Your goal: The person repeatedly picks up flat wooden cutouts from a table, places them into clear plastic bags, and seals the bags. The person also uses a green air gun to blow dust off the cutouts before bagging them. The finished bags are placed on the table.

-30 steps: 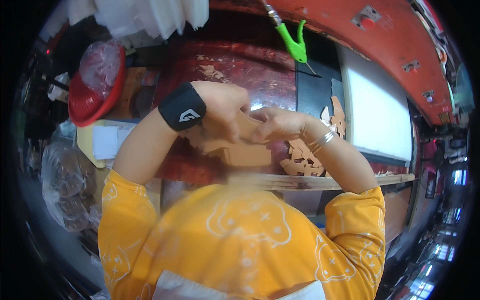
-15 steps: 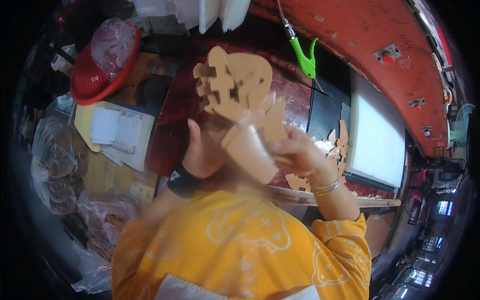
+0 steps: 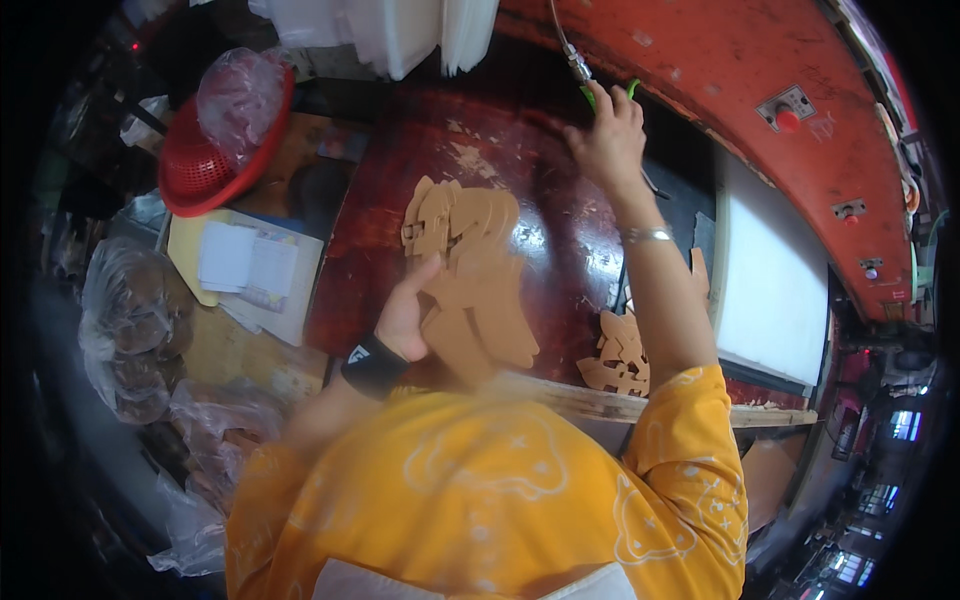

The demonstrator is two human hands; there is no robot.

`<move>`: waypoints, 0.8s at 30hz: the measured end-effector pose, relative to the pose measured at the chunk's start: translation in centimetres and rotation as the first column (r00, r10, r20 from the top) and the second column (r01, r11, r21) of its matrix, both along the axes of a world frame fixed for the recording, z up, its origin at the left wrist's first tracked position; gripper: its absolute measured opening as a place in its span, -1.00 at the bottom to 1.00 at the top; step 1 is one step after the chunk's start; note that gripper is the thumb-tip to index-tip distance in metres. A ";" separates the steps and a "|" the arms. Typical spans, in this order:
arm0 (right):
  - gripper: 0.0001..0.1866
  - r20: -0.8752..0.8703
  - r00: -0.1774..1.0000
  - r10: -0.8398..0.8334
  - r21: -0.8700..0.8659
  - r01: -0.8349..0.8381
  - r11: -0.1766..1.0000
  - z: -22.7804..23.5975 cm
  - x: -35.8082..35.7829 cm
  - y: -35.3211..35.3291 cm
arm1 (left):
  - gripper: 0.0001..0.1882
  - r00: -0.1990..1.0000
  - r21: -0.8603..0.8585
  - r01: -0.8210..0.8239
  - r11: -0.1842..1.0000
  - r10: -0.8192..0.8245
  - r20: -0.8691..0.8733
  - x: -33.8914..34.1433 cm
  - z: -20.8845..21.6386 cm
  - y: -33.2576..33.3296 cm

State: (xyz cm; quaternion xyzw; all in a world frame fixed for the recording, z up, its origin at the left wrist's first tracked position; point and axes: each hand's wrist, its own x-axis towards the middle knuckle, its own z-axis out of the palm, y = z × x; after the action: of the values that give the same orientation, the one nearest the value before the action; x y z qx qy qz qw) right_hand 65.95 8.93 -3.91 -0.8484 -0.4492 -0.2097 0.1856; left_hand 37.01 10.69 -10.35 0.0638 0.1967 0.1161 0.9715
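Observation:
My left hand (image 3: 405, 318) holds a stack of flat tan cut-out pieces (image 3: 485, 285) near the table's front edge, thumb along its left side. Leather or board, I cannot tell which. The pieces have curved, notched outlines and lie fanned over one another. At the far side, my right hand (image 3: 615, 140) is on a green air blow gun (image 3: 588, 96) hanging from a hose. Its fingers wrap round the gun and hide most of it. More tan cut pieces (image 3: 617, 358) lie by the table's front edge, partly behind my right forearm.
A dark red, worn tabletop (image 3: 385, 150) lies beneath. To the right are a white board (image 3: 765, 270) and a red machine beam (image 3: 700, 60) with buttons. At the left stand a red plastic basket (image 3: 195, 170), papers (image 3: 235, 260) and plastic bags (image 3: 130, 330). White sheets (image 3: 390, 35) hang at the back.
My right hand has let go of the tan pieces and moved up and away to the green air gun. The stack has come lower, held by my left hand.

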 end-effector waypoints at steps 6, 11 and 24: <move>-0.47 -0.005 0.996 0.085 0.157 -0.084 0.984 -2.9 2.5 0.0 | -0.53 0.998 0.099 -0.013 0.995 0.019 -0.063 -0.6 0.5 0.3; -0.45 0.124 0.991 0.042 0.145 -0.059 0.988 -3.0 3.6 -0.2 | -0.50 0.996 0.007 -0.056 0.998 0.055 0.063 -1.6 -1.3 1.5; -0.63 -0.410 -0.179 0.895 0.900 -0.239 0.365 15.0 -7.6 -8.3 | -0.44 0.914 0.032 -0.105 0.994 0.084 0.396 0.1 -1.7 5.3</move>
State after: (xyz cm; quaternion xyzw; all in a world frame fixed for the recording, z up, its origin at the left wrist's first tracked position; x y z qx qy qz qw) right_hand 58.36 0.59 11.06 -0.3420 -0.5077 0.3461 0.7109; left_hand 37.15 16.02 -12.08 0.0548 -0.0032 0.1785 0.9824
